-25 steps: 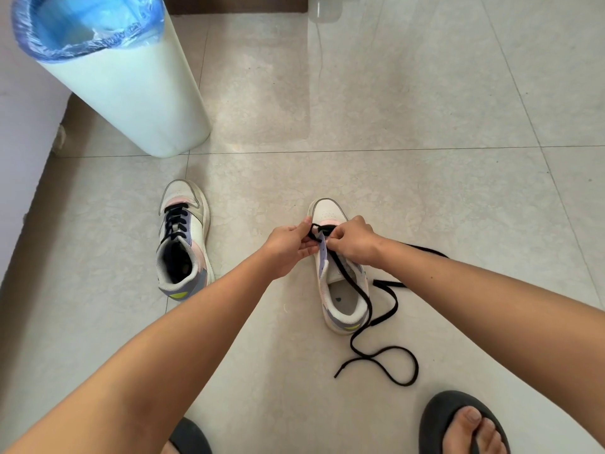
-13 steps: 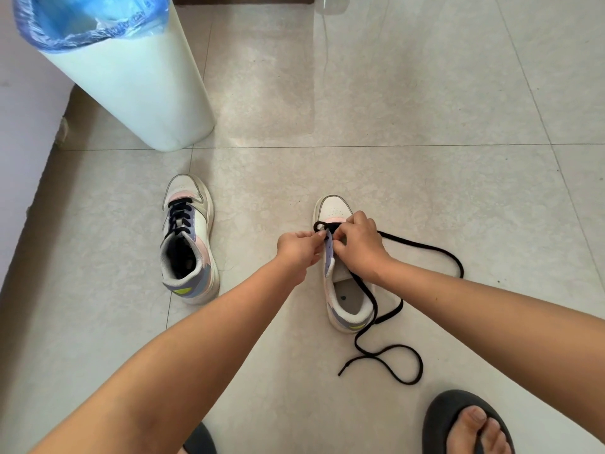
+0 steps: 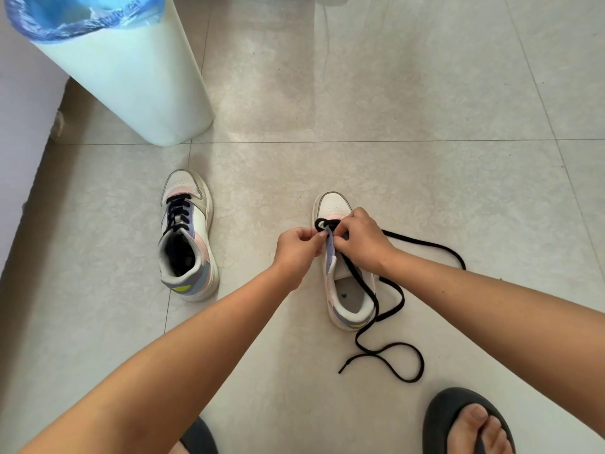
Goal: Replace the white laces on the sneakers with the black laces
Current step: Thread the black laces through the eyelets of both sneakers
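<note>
My floor [image 3: 409, 109] of pale tiles carries everything, and the biggest thing on it is the white bin [image 3: 131, 80] with its blue liner, standing toward the far left corner close to the wall. Nearer me, left of the middle, the left sneaker [image 3: 188, 237] sits upright with its toe pointing away, and black lacing already crosses its front eyelets. Well apart from it, about the middle of the floor, the right sneaker [image 3: 347, 283] stands the same way, its tongue raised and its opening bare. My left hand [image 3: 296, 247] has fingers curled, thumb and forefinger pinching at the edge of the sneaker's eyelet row just beside the tongue; whether a lace tip sits between them I cannot tell. My right hand [image 3: 360, 239] is curled over the front eyelets, gripping the black lace [image 3: 386, 347] where it loops near the toe. From there one length trails down across the shoe's opening and curls into a loose loop on the tiles toward the near edge, while another arcs out to the right behind my wrist. At the near edge my foot in a dark sandal [image 3: 458, 417] shows on the right.
</note>
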Action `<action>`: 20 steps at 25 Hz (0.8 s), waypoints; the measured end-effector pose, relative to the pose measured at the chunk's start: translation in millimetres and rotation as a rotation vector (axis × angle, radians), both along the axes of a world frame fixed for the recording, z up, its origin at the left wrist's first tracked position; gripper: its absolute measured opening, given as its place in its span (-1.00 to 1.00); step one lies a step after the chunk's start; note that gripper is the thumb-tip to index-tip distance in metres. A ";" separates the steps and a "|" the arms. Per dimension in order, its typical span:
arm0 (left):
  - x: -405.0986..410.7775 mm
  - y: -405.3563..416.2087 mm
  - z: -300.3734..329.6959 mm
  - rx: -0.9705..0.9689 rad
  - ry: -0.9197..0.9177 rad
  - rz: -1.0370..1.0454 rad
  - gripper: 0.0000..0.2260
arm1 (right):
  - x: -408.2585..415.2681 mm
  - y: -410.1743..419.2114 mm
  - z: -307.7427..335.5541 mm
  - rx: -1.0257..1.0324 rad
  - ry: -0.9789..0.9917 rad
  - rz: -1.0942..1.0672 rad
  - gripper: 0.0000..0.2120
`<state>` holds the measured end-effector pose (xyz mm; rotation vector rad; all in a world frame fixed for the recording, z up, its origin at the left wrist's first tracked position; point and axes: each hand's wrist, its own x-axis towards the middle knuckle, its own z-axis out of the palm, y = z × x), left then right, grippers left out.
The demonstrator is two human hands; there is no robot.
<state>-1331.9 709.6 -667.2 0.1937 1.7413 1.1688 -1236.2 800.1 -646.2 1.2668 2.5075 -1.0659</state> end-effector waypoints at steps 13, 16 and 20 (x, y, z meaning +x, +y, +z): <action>5.0 -9.6 4.2 0.066 -0.203 0.082 -0.83 | 4.5 1.6 -5.2 -0.180 0.075 -0.014 -0.88; -0.1 -15.1 2.9 0.145 -0.252 -0.012 -0.86 | 3.9 4.4 -3.7 -0.200 0.072 -0.038 -0.91; -0.7 -19.2 0.2 0.173 -0.306 -0.021 -0.93 | 3.8 -0.9 -5.2 0.094 0.002 0.174 -0.85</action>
